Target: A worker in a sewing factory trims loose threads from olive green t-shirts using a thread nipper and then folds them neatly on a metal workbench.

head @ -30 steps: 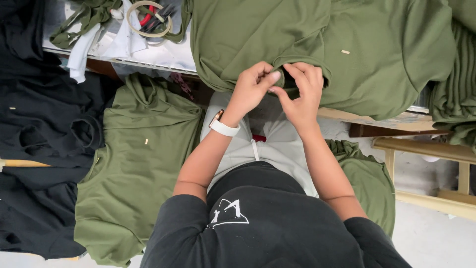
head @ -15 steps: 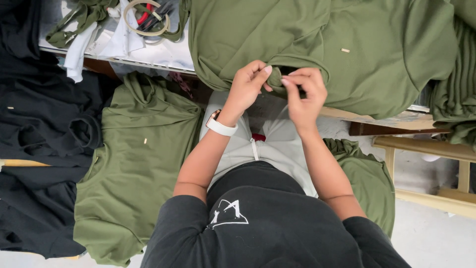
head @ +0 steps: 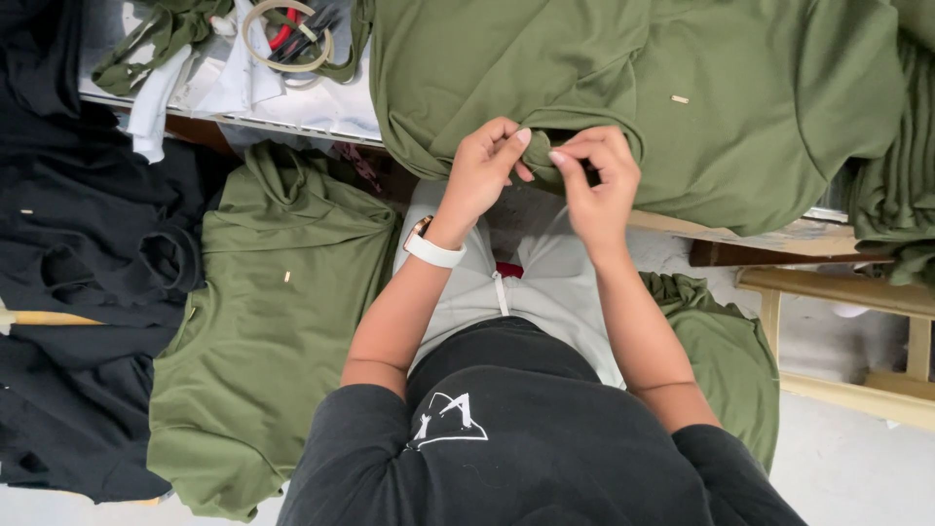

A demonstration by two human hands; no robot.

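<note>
1. Your counter (head: 779,237) runs across the top of the view, its pale front edge showing under the fabric, with a wooden frame (head: 877,297) below it on the right.
2. Spread over that counter lies the large olive-green garment (head: 682,97), its lower edge hanging towards you.
3. Down on the left, a second green garment (head: 263,331) lies flat, with black garments (head: 78,263) piled just beside it.
4. At the far right edge, more green fabric (head: 891,195) is stacked.
5. Your left hand (head: 482,175), with a white watch (head: 430,249) on the wrist, pinches the bunched hem of the large garment between thumb and forefinger.
6. Your right hand (head: 599,185) pinches the same fold just beside it, fingertips nearly touching.
7. Top left, a tape roll (head: 287,37) rests among white scraps.
</note>
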